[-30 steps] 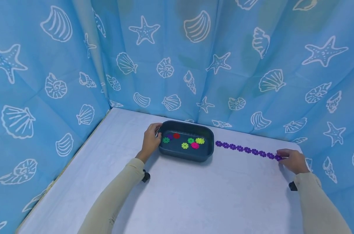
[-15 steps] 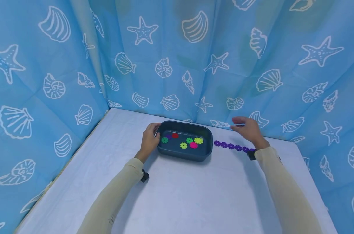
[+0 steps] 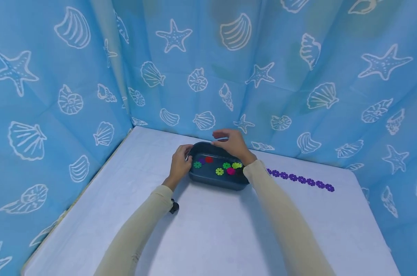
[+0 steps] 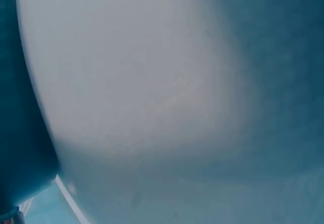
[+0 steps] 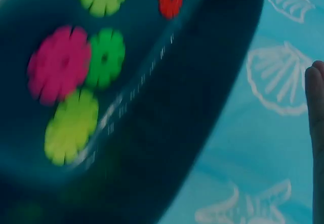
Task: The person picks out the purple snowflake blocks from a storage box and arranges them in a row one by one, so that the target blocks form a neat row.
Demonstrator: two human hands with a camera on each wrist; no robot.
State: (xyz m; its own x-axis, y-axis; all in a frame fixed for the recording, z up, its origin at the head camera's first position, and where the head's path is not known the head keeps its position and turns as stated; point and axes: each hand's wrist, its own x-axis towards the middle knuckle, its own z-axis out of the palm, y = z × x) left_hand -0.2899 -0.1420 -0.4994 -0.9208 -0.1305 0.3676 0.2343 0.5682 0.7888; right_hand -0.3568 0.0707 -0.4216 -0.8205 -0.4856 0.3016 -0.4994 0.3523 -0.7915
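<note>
A dark rectangular plastic tub (image 3: pixel 216 183) stands on the white table, with several notched plastic discs in it. Among them are a red disc (image 3: pixel 208 160), a pink disc (image 5: pixel 59 65), a green disc (image 5: pixel 106 58) and a yellow-green disc (image 3: pixel 219 171). My left hand (image 3: pixel 179 165) grips the tub's left end. Over the tub's far right rim hovers my right hand (image 3: pixel 234 145), fingers apart from the thumb and nothing between them. To the right of the tub runs a row of purple discs (image 3: pixel 301 179), its left end hidden by my right sleeve.
Blue curtains (image 3: pixel 174 84) with white shell and starfish prints hang along the back and left of the table (image 3: pixel 208 230). In the left wrist view the tub's dark wall (image 4: pixel 23 122) stands close beside the white surface.
My right hand has left the right end of the purple row and swept left to above the tub. The left hand has stayed at the tub's left end.
</note>
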